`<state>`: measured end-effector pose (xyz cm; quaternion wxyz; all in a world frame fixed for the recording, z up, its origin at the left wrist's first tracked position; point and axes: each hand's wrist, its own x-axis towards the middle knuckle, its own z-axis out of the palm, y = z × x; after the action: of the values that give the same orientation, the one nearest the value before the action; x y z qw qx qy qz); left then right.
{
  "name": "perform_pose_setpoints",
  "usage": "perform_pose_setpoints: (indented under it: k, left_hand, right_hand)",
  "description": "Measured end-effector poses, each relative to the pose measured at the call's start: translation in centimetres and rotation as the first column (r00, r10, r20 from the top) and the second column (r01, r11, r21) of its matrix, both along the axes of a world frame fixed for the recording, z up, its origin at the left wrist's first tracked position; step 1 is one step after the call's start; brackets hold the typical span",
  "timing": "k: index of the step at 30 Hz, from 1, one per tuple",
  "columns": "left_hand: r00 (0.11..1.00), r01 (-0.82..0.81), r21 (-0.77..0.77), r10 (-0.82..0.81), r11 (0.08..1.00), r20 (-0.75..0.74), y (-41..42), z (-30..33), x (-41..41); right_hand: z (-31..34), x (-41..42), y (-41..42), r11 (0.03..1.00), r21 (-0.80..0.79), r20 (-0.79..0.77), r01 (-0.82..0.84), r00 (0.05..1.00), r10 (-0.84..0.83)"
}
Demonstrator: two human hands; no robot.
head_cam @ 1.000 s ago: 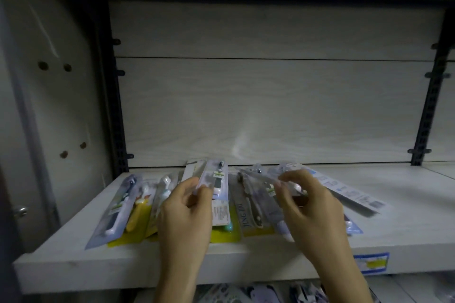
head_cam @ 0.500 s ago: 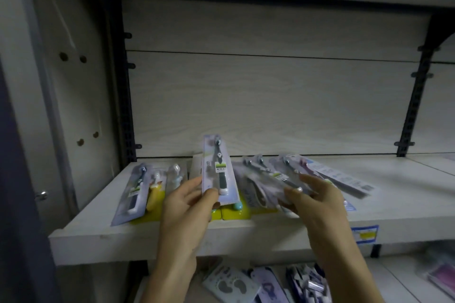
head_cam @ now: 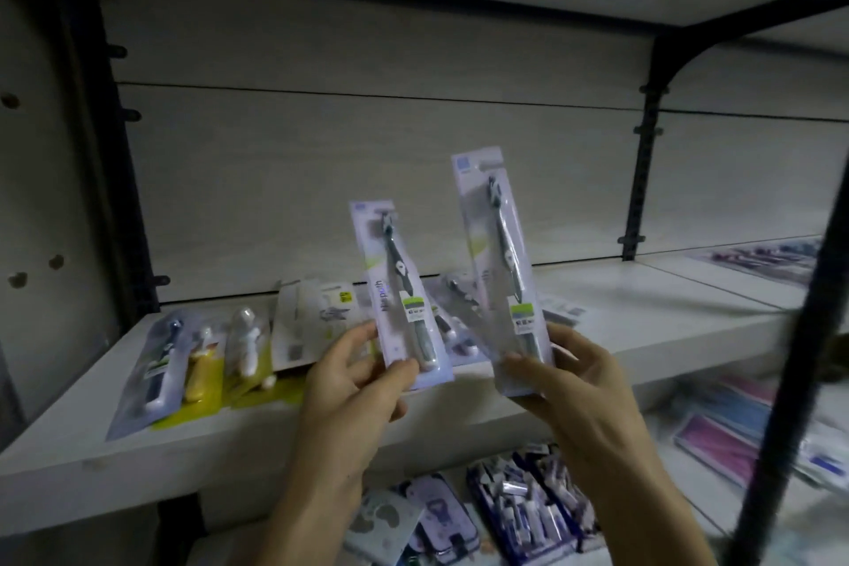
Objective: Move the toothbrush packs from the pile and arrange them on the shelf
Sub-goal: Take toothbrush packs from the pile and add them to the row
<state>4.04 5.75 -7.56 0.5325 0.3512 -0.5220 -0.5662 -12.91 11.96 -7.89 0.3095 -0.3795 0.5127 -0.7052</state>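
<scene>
Since half a second ago both hands have lifted off the shelf, each now raising a pack upright in front of it. The left hand [head_cam: 353,381] pinches the bottom of one grey toothbrush pack [head_cam: 399,290] between thumb and fingers. The right hand [head_cam: 574,386] grips the lower end of a matching, taller-held toothbrush pack [head_cam: 503,271], tilted slightly left. Behind them, the pile of packs [head_cam: 455,313] lies near the middle of the white shelf [head_cam: 643,313], toward its back edge. A row of packs on yellow cards [head_cam: 202,363] lies flat near the shelf's front-left corner. More packaged goods [head_cam: 519,506] sit on the lower shelf.
</scene>
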Motion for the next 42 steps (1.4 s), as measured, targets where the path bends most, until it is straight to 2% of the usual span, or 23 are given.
perform_pose_setpoints:
  k: [4,15,20,28,42]
  left_hand:
    - [0.996,0.087,-0.023,-0.087,0.996,0.035,1.3,0.3,-2.8]
    - [0.970,0.230,-0.035,-0.226,0.973,0.088,8.1,-0.7,-17.4]
    - [0.942,0.321,-0.062,-0.313,0.945,0.119,12.3,-1.4,-24.7]
    - [0.901,0.424,-0.076,-0.412,0.903,0.135,19.5,-2.9,-36.1]
    - [0.824,0.550,-0.038,-0.536,0.834,0.184,22.1,-3.6,-53.7]
  right_hand:
    - [0.5,-2.6,2.0,0.999,-0.023,-0.081,0.044,0.996,-0.045]
    - [-0.5,-16.9,10.5,0.965,-0.033,-0.087,0.260,0.961,-0.262]
    - [-0.7,-23.4,15.9,0.952,-0.044,-0.123,0.302,0.944,-0.305]
    - [-2.7,-34.4,23.7,0.927,-0.013,-0.098,0.375,0.922,-0.374]
    - [-3.7,-49.9,28.4,0.843,0.023,-0.088,0.538,0.841,-0.534]
